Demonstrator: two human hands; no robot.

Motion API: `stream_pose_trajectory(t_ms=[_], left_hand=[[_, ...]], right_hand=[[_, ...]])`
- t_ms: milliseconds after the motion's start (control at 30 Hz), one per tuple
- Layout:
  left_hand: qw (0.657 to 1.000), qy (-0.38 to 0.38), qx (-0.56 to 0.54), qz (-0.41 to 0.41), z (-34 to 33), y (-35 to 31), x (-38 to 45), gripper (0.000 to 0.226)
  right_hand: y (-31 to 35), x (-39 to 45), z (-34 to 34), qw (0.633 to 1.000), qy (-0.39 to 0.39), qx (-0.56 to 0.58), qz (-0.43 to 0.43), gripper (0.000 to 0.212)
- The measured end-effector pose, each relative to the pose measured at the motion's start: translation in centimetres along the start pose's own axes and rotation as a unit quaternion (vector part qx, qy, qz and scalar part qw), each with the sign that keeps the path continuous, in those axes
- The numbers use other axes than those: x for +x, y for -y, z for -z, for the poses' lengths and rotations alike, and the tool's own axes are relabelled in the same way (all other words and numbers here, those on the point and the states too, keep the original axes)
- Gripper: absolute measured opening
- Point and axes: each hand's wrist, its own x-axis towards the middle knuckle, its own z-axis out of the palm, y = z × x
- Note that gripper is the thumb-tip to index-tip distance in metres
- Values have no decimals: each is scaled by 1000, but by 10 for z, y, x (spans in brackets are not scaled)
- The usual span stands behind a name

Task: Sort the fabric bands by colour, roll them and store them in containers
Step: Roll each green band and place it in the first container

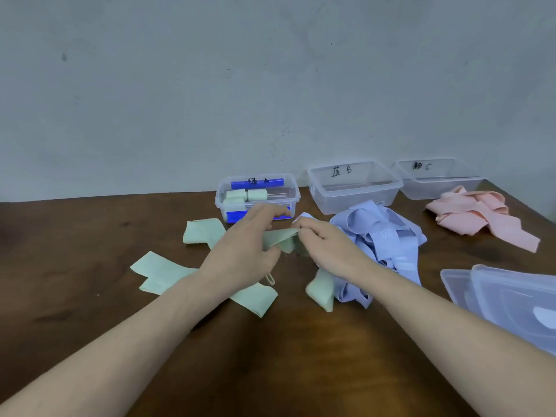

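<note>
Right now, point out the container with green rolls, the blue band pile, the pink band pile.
Clear container with green rolls (pixel 293 196): head view, right rim.
Blue band pile (pixel 388 236): head view, middle.
Pink band pile (pixel 478 215): head view, middle.

rolls (pixel 246 195) in left container (pixel 257 196) | lids (pixel 508 296) at table's (pixel 90 236) right

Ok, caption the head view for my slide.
Both hands hold a green band before the box of green rolls.
</note>
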Motion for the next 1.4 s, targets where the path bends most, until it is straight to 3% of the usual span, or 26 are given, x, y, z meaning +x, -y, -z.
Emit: stream_pose_trajectory(t_ms=[133, 267, 400, 500, 733, 867, 1033, 1200, 1400], left_hand=[[999, 17, 0, 46, -8, -8, -14, 61], [990, -3, -72, 121, -12, -10, -23, 31], [954, -36, -198, 222, -11, -12, -26, 13], [927, -8, -267, 262, -10, -10, -31, 16], [925, -41, -220, 307, -19, 15, -14, 8], [943, -2, -142, 300, -24, 21, 7, 16], [958, 14, -101, 266, -24, 31, 42, 13], [975, 51, 48, 210, -33, 47, 68, 19], [984, 27, 29, 173, -56, 60, 84, 34]], right_hand=[[1, -13, 19, 999, 22, 22, -43, 33], [-3, -19, 30, 984, 52, 93, -140, 22], [-5, -28, 35, 959, 122, 147, -208, 13], [-8, -33, 38, 942, 165, 159, -247, 23], [-21, -41, 28, 893, 299, 161, -294, 29], [-20, -38, 13, 882, 308, 172, -312, 27], [-23, -27, -8, 936, 238, 30, -258, 25], [-30, -22, -11, 944, 235, -46, -228, 28], [-40, -23, -11, 940, 210, -187, -193, 21]])
